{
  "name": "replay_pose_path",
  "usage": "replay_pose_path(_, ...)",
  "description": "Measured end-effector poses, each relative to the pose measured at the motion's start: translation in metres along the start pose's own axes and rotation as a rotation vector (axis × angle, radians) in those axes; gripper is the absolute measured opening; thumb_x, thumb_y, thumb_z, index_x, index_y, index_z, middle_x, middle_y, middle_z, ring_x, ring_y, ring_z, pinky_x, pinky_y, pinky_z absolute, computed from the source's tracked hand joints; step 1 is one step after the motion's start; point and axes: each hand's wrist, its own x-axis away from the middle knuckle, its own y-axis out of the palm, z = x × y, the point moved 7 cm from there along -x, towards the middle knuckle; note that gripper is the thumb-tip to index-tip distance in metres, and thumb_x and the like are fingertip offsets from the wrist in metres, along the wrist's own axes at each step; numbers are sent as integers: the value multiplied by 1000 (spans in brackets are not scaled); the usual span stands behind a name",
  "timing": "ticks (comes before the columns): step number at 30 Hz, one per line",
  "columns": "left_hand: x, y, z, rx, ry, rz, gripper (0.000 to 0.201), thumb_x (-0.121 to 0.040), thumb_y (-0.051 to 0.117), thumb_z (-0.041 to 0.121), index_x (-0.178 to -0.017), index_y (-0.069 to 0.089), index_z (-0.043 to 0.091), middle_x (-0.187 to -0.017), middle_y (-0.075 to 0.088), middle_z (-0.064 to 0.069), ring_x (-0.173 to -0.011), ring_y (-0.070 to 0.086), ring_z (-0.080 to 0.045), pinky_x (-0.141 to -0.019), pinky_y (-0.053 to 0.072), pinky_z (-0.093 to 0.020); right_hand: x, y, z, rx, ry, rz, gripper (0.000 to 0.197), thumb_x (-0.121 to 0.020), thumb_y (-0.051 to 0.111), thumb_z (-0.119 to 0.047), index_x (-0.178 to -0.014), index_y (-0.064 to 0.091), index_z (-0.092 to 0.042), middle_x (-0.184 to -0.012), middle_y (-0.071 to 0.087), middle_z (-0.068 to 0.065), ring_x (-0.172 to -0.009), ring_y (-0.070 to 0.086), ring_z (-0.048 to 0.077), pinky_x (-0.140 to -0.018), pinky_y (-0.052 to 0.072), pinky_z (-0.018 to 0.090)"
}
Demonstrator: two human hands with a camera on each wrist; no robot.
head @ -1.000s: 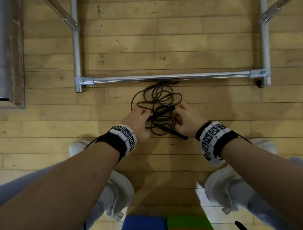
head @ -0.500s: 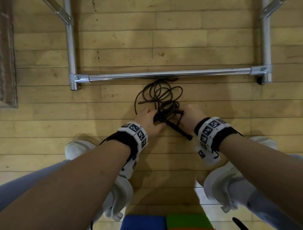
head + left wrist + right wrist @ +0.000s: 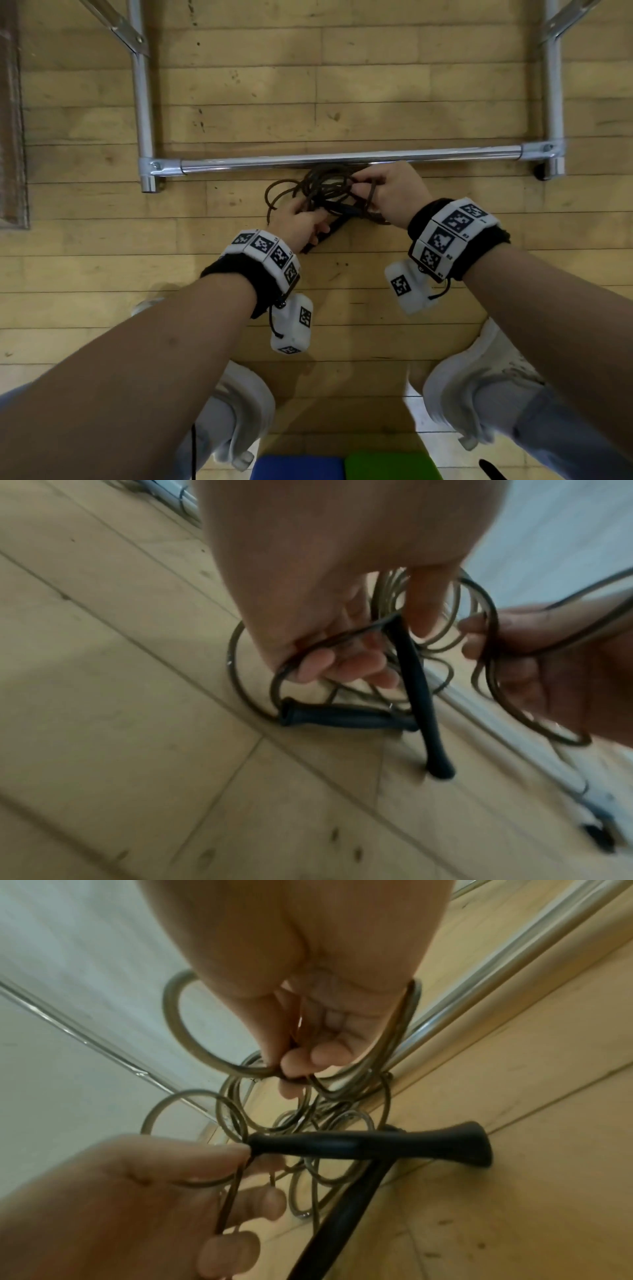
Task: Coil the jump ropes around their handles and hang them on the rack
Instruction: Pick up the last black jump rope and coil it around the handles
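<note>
Two chrome uprights and a crossbar of the rack point(image 3: 349, 161) frame the plank floor point(image 3: 394, 99) before us, and just below that bar lies the tangled jump rope point(image 3: 308, 186), partly raised in our hands. Our right hand point(image 3: 387, 195) has its fingers point(image 3: 316, 1057) curled through several brown loops beside the bar, while our left hand point(image 3: 298, 222) pinches one black handle point(image 3: 416, 685) with a strand of cord; the other handle point(image 3: 342, 719) rests on the floor underneath.

Wooden floor point(image 3: 411, 102) bears rack point(image 3: 342, 160) (chrome), rope point(image 3: 274, 202).
</note>
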Motion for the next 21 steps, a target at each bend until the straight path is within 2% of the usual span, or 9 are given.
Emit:
replay_pose_path(4,-7,-3,22,88,63,-113,26,-80,72,18,-106,67,17,-68,60,6,-59,49,-12,-54,37,-27,-6,5,-5,-164,66,-69,10,-90,60,-10,-95,69,-9,-74,67,6,-53,58,5,-51,46,16)
replay_pose_path(6,-9,-9,27,53,60,-123,24,-82,70,28,-104,70,18,-74,61,-1,-60,49,-16,-55,36,-28,-10,6,-5,-215,83,-99,9,-90,61,-11,-89,70,-12,-73,67,4,-58,59,9,-54,49,19)
replay_pose_path(8,-11,-20,29,-1,52,-65,18,-85,65,38,-92,73,24,-79,66,-6,-64,53,-17,-57,39,-29,-15,1,-6,-212,83,-44,11,-91,59,-12,-94,69,-9,-75,67,4,-62,60,11,-61,51,23)
replay_pose_path(10,-14,-28,33,14,28,-25,19,-89,60,38,-86,71,22,-83,72,-4,-60,53,-14,-54,39,-28,-23,-9,-5,-269,116,61,17,-91,58,-8,-104,66,-2,-85,68,9,-69,62,12,-66,53,22)
replay_pose_path(12,-17,-34,40,42,-2,-1,20,-94,56,33,-82,67,20,-75,72,1,-50,48,-9,-49,38,-23,-27,-22,-6,-326,132,194,21,-91,56,-3,-111,63,-1,-102,67,14,-83,64,15,-73,56,20)
replay_pose_path(15,-17,-37,61,74,-7,2,20,-96,54,29,-83,62,16,-63,69,2,-43,44,-8,-39,35,-18,-26,-45,-17,-77,75,390,34,-90,53,-3,-124,55,-10,-122,56,5,-107,58,16,-91,50,26)
replay_pose_path(17,-14,-39,80,129,-2,3,20,-97,53,28,-84,59,13,-60,68,1,-42,43,-8,-36,32,-17,-15,-55,-32,29,14,482,51,-87,51,0,-135,42,-13,-137,39,3,-115,46,10,-95,41,19)
replay_pose_path(19,-7,-44,105,184,19,22,20,-97,52,27,-86,57,12,-59,67,2,-41,42,-8,-36,32,-18,5,-64,-61,39,-161,595,42,-83,56,-7,-124,49,-14,-128,42,2,-107,43,6,-88,39,14)
replay_pose_path(21,5,-50,134,221,63,28,20,-96,54,28,-86,57,11,-60,67,0,-42,42,-8,-35,30,-18,18,-58,-93,25,-302,474,26,-83,62,-26,-107,56,-17,-105,54,-6,-93,52,6,-78,44,16)
